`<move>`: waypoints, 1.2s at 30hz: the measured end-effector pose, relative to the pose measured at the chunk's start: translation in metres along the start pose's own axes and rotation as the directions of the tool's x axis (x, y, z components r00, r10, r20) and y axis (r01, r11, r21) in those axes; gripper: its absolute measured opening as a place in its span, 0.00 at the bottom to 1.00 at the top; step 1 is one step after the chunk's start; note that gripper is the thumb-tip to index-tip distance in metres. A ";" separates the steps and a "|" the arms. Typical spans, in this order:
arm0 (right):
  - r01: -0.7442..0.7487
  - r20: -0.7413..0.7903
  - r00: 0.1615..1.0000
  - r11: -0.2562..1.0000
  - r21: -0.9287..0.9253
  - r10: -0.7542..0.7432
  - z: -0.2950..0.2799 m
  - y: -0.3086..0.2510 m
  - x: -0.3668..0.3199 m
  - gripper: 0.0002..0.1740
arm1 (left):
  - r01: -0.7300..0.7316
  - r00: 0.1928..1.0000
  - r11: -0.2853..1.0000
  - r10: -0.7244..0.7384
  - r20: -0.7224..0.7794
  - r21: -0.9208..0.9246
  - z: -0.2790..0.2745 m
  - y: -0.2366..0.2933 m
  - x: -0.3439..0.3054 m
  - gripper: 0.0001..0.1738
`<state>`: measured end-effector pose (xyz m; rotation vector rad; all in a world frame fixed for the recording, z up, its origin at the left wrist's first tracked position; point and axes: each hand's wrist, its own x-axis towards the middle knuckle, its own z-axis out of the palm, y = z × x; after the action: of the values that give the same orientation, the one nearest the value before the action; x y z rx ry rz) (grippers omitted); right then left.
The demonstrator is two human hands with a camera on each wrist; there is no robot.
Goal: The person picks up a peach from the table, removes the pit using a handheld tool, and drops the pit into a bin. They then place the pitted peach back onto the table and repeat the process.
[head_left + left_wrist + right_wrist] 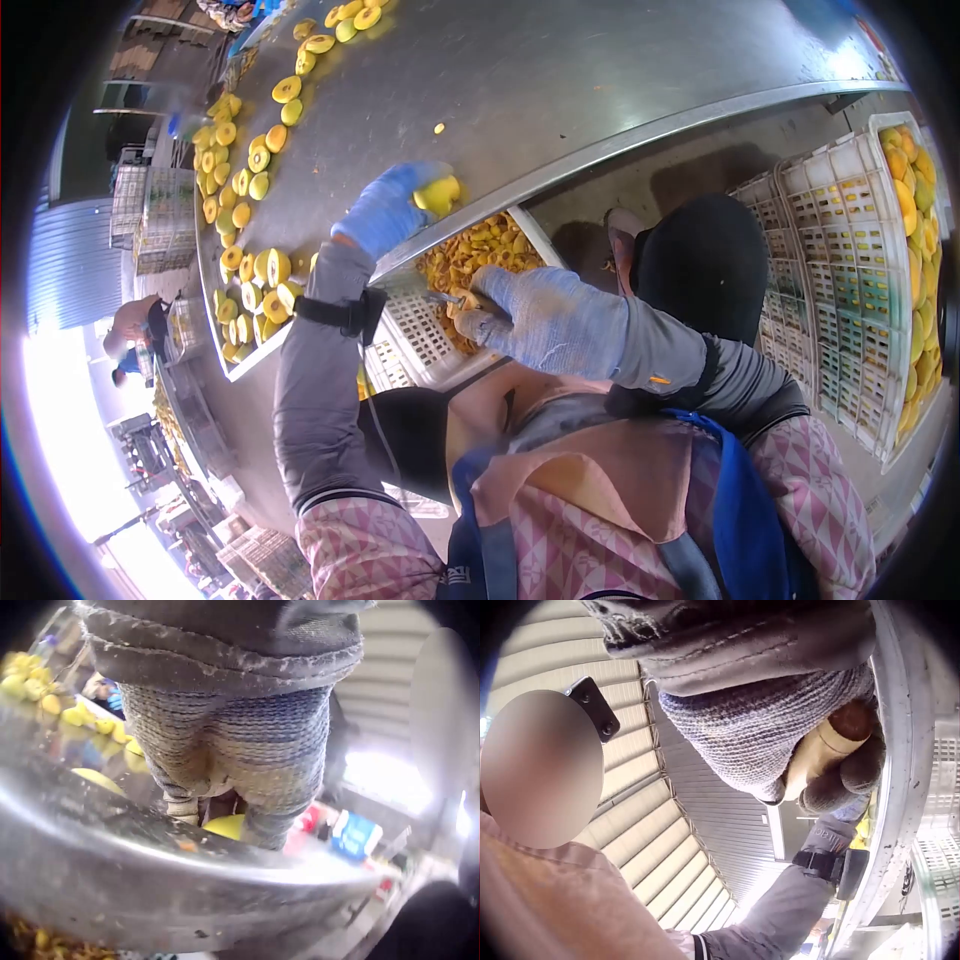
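Observation:
My left hand [385, 212], in a blue knit glove, holds a yellow peach piece [437, 196] at the near edge of the metal table. In the left wrist view, the gloved thumb and fingers come down around the yellow fruit [226, 826], most of it hidden. My right hand [562, 318], gloved too, grips a tool with a wooden handle [826, 750], its fingers curled round it. A short metal end [436, 297] of the tool points left, above a crate [425, 335] holding many orange-brown fruit scraps [487, 243].
Many halved peaches [258, 158] lie along the left side of the steel table [560, 90]. White crates [835, 270] full of fruit stand at the right. My knee [705, 270] is beside the scrap crate. Another person [135, 325] is at the far left.

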<state>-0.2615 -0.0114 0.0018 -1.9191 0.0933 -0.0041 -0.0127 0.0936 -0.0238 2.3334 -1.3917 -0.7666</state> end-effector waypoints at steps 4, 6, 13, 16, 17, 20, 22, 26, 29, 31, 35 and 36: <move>-0.037 -0.003 0.999 0.997 0.074 0.037 -0.006 -0.005 -0.002 0.23 | 0.006 0.964 0.819 -0.156 -0.214 -0.573 0.001 -0.017 -0.032 0.31; 0.003 -0.015 1.000 0.994 0.106 -0.001 -0.001 -0.004 -0.002 0.23 | -0.240 0.948 0.229 -0.151 -0.279 -0.943 0.007 0.022 -0.067 0.35; 0.079 -0.106 0.992 0.992 0.099 -0.068 0.019 0.001 0.006 0.25 | -0.439 0.782 -0.167 -0.554 -0.284 -0.883 0.065 0.087 -0.101 0.37; 0.077 -0.124 0.989 0.997 0.011 -0.075 0.026 0.001 0.008 0.25 | -0.476 0.736 -0.008 -0.552 -0.393 -0.879 0.077 0.083 -0.106 0.33; 0.074 -0.125 0.990 0.997 0.007 -0.073 0.028 0.001 0.009 0.25 | -0.517 0.710 -0.009 -0.562 -0.423 -0.856 0.079 0.084 -0.108 0.28; 0.116 -0.214 0.969 0.992 -0.043 -0.122 0.034 0.002 0.012 0.24 | -0.553 0.635 0.155 -0.558 -0.535 -0.819 0.092 0.071 -0.111 0.24; 0.146 -0.231 0.960 0.986 -0.079 -0.160 0.038 0.003 0.014 0.23 | -0.511 0.637 0.306 -0.492 -0.593 -0.803 0.090 0.075 -0.109 0.24; 0.141 -0.204 0.965 0.980 -0.138 -0.168 0.045 0.005 0.013 0.22 | -0.385 0.577 0.641 -0.394 -0.715 -0.664 0.099 0.062 -0.109 0.22; 0.182 -0.245 0.945 0.972 -0.151 -0.215 0.045 0.001 0.011 0.21 | -0.483 0.638 0.308 -0.518 -0.570 -0.820 0.089 0.082 -0.110 0.20; 0.155 -0.212 0.955 0.957 -0.244 -0.209 0.041 -0.004 0.009 0.20 | -0.379 0.593 0.623 -0.404 -0.696 -0.684 0.098 0.062 -0.111 0.20; 0.173 -0.207 0.951 0.950 -0.259 -0.230 0.042 0.001 0.010 0.20 | -0.350 0.613 0.658 -0.377 -0.694 -0.667 0.102 0.058 -0.113 0.20; 0.189 -0.225 0.940 0.941 -0.280 -0.256 0.042 0.002 0.010 0.20 | -0.351 0.615 0.657 -0.376 -0.693 -0.668 0.097 0.064 -0.113 0.20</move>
<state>-0.2499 0.0272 -0.0149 -2.1698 0.0502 -0.4162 -0.1588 0.1624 -0.0368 1.5890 -0.4521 -0.1318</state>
